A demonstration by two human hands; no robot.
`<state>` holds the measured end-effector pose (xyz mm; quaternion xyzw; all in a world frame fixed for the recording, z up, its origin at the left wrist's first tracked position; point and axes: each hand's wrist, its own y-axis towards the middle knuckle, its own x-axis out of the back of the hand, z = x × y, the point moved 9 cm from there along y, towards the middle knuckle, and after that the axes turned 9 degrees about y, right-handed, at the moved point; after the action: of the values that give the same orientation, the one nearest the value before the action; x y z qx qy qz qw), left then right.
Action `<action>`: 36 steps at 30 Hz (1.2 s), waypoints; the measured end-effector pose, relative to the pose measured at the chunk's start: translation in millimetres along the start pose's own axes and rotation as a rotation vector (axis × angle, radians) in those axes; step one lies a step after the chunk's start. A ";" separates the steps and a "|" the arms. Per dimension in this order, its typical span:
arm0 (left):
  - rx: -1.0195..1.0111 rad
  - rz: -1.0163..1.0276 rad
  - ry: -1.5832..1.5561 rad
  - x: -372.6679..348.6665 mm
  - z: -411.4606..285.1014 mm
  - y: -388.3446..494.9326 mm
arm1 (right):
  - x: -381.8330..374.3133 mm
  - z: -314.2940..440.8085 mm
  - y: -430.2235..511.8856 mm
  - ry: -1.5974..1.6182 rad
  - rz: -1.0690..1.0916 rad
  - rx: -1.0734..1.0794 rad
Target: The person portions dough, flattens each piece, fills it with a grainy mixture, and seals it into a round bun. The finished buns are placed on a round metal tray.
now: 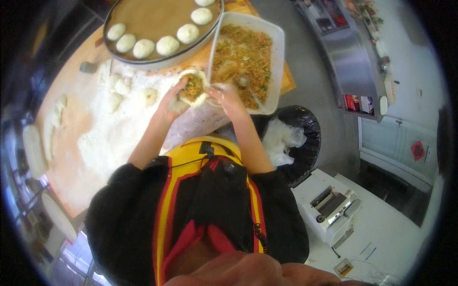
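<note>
A round dough wrapper [197, 102] with a mound of chopped filling [192, 87] lies cupped in my left hand [172, 102], the thumb resting on the filling. My right hand [229, 99] pinches the wrapper's right edge; its fingertips are partly blurred. Just right of my hands stands a translucent plastic tub [282, 68] of the same kind of filling, with a metal spoon [244, 81] lying in it. Beyond them, a large round pan [143, 16] carries several white filled buns [167, 45] along its near side.
Loose dough pieces [122, 86] lie on the floured wooden table [75, 128], with a long dough strip [53, 118] farther left. A black-lined bin [311, 137] holding clear plastic stands right of the table. A white dough-rolling machine [331, 211] sits behind on the right.
</note>
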<state>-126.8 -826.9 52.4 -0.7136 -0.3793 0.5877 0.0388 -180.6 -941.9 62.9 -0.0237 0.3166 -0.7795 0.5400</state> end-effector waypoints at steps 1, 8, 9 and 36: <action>-0.003 -0.041 -0.004 10.5 -5.4 -7.1 | -5.9 -4.1 -0.2 -0.055 -0.034 -0.020; -0.132 -0.151 0.065 56.6 -46.1 -58.9 | -87.6 28.1 -16.5 -0.613 -0.203 0.603; -0.110 -0.174 0.063 63.1 -45.6 -65.8 | -93.2 21.5 -14.7 -0.485 -0.150 0.549; 0.085 -0.240 0.633 130.6 -74.9 -123.8 | -167.2 -93.4 13.6 0.264 0.215 -0.155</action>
<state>-120.4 -633.2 31.6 -0.8085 -0.4050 0.3438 0.2532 -135.2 -757.8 32.3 0.0715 0.4445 -0.6870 0.5704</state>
